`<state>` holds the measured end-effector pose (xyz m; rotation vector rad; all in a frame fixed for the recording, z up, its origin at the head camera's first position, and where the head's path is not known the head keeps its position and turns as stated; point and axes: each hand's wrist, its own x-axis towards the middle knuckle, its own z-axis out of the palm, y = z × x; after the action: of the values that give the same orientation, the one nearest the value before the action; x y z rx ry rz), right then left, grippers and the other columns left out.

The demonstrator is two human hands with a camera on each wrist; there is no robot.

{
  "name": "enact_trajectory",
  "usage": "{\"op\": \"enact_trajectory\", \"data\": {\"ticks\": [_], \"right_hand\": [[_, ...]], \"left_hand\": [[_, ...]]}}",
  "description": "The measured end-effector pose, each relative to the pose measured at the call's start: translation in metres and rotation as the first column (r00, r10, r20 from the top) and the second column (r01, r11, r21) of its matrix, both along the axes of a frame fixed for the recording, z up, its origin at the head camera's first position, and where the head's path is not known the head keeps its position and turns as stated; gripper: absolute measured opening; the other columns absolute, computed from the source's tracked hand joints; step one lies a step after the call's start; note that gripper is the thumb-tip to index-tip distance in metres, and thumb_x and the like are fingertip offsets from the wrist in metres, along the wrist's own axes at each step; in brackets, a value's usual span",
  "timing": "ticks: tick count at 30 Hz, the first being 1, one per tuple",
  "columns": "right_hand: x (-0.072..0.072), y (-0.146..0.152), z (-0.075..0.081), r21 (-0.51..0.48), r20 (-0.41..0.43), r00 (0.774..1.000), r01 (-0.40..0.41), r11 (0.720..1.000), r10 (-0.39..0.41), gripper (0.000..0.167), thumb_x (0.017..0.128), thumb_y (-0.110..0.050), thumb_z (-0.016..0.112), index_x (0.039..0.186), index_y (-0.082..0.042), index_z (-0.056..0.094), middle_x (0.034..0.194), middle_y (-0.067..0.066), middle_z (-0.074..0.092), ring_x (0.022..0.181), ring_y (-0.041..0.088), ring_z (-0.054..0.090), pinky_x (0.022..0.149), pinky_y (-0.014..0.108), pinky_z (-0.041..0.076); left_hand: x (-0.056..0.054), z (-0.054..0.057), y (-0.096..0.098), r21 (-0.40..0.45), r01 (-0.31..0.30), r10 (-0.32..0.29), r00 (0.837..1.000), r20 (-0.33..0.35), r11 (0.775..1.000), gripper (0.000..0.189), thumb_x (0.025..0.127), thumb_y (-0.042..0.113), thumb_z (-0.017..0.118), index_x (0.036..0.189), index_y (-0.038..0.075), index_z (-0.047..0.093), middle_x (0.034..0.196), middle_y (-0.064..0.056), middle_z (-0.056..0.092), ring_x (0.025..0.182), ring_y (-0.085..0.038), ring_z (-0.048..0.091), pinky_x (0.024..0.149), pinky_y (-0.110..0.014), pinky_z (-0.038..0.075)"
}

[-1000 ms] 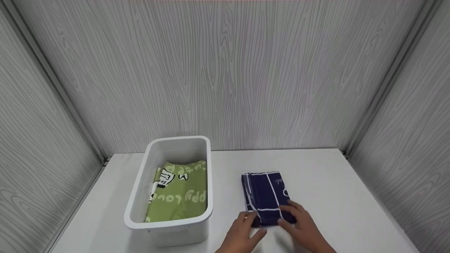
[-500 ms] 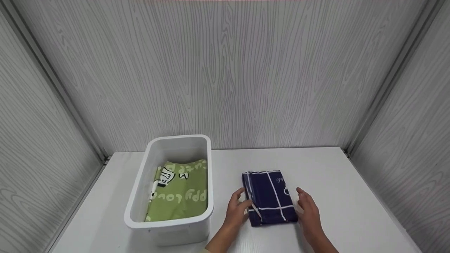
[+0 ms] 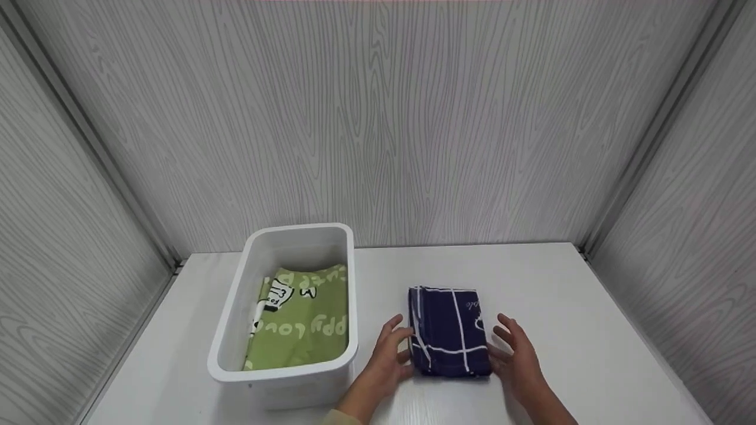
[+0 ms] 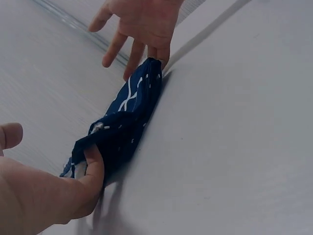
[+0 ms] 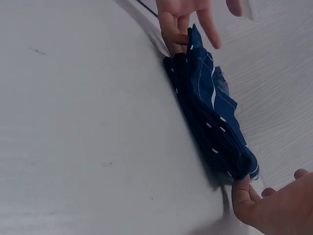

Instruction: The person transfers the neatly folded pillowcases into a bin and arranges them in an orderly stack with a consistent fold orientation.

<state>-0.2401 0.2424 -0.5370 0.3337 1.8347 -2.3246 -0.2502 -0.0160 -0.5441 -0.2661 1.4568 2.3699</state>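
Observation:
A folded navy cloth (image 3: 452, 330) with white lines and small lettering lies on the white table, right of the bin. My left hand (image 3: 384, 361) is at its left edge, and in the left wrist view one bent finger (image 4: 94, 169) touches the folded layers. On the opposite side, my right hand (image 3: 520, 361) has its lower fingers against the cloth's right edge. The other fingers of both hands are spread loosely, off the cloth. Layered edges with white stitches show along the cloth's near side in the right wrist view.
Left of the hands stands a white plastic bin (image 3: 307, 391) with a folded green printed cloth (image 3: 301, 330) in it. A grey wood-grain panel (image 3: 378, 130) rises behind the white table (image 3: 561, 295), with similar panels on both sides.
Both hands have moved from the cloth's near corners to its left and right edges. The cloth has straightened slightly, its near edge shifting a little left.

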Motion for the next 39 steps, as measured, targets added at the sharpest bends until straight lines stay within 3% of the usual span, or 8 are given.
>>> {"op": "enact_trajectory", "data": {"ticks": [3,10,16,24,28,33,37,39], "right_hand": [[-0.002,-0.001,-0.001,-0.037,0.022,1.0,-0.004,0.999,0.005,0.083,0.099,-0.068,0.032,0.161,-0.016,0.012,0.165,0.023,0.004,0.145,0.051,0.023,0.118,0.055,0.026],[-0.002,-0.001,-0.005,-0.035,0.041,0.998,-0.044,0.998,0.045,0.086,0.096,-0.073,0.029,0.161,-0.019,0.013,0.166,0.02,0.005,0.148,0.047,0.017,0.115,0.062,0.027],[-0.001,-0.001,-0.01,-0.062,0.054,0.997,-0.046,0.997,0.049,0.086,0.096,-0.073,0.03,0.161,-0.019,0.014,0.166,0.02,0.005,0.146,0.05,0.02,0.113,0.059,0.033],[0.0,-0.002,-0.007,-0.136,0.032,0.998,-0.058,0.989,0.062,0.083,0.098,-0.069,0.032,0.161,-0.018,0.012,0.165,0.021,0.005,0.145,0.053,0.019,0.112,0.061,0.032],[-0.001,-0.003,-0.005,-0.193,0.02,0.998,-0.053,0.98,0.058,0.08,0.1,-0.065,0.032,0.161,-0.018,0.01,0.165,0.022,0.004,0.147,0.052,0.016,0.116,0.058,0.028],[-0.001,-0.004,-0.003,-0.293,0.014,0.999,-0.045,0.955,0.052,0.074,0.102,-0.06,0.035,0.16,-0.02,0.014,0.164,0.02,0.009,0.147,0.048,0.02,0.114,0.054,0.034],[0.001,-0.005,-0.002,-0.372,0.0,0.998,-0.062,0.926,0.067,0.067,0.102,-0.057,0.035,0.159,-0.024,0.018,0.165,0.017,0.009,0.148,0.046,0.021,0.11,0.056,0.038],[0.002,-0.005,-0.002,-0.418,-0.024,0.996,-0.087,0.904,0.084,0.065,0.103,-0.057,0.032,0.158,-0.025,0.018,0.165,0.016,0.006,0.148,0.044,0.021,0.109,0.054,0.039]], "left_hand": [[-0.003,0.002,-0.001,-0.022,0.037,-0.037,0.999,0.014,0.999,0.081,0.089,0.03,0.061,0.158,0.018,0.02,0.153,-0.022,0.035,0.12,-0.033,0.058,0.086,-0.042,0.054],[-0.007,0.001,-0.002,0.002,0.07,-0.07,0.997,-0.017,0.998,0.08,0.091,0.029,0.058,0.159,0.016,0.017,0.155,-0.022,0.034,0.111,-0.031,0.058,0.083,-0.042,0.054],[-0.005,-0.004,-0.004,-0.005,0.09,-0.09,0.995,-0.042,0.996,0.077,0.092,0.032,0.058,0.158,0.013,0.021,0.155,-0.021,0.031,0.12,-0.035,0.054,0.086,-0.046,0.054],[-0.005,-0.005,-0.005,0.026,0.061,-0.06,0.998,-0.031,0.998,0.077,0.091,0.03,0.058,0.157,0.013,0.021,0.148,-0.021,0.037,0.106,-0.027,0.055,0.081,-0.036,0.051],[-0.004,-0.004,-0.005,-0.005,0.07,-0.07,0.996,-0.047,0.998,0.076,0.092,0.029,0.055,0.157,0.011,0.019,0.148,-0.022,0.037,0.115,-0.029,0.053,0.089,-0.036,0.047],[-0.001,-0.001,-0.002,-0.046,0.018,-0.021,0.996,-0.085,0.999,0.076,0.092,0.028,0.054,0.156,0.007,0.02,0.148,-0.024,0.036,0.129,-0.034,0.04,0.099,-0.037,0.039],[0.003,0.004,0.0,-0.126,-0.057,0.041,0.991,-0.124,0.99,0.074,0.092,0.027,0.054,0.156,0.008,0.022,0.142,-0.023,0.046,0.121,-0.03,0.048,0.097,-0.035,0.042],[0.004,0.006,0.001,-0.157,-0.088,0.066,0.988,-0.143,0.984,0.073,0.093,0.029,0.054,0.156,0.009,0.024,0.145,-0.024,0.044,0.126,-0.031,0.048,0.103,-0.037,0.04]]}}
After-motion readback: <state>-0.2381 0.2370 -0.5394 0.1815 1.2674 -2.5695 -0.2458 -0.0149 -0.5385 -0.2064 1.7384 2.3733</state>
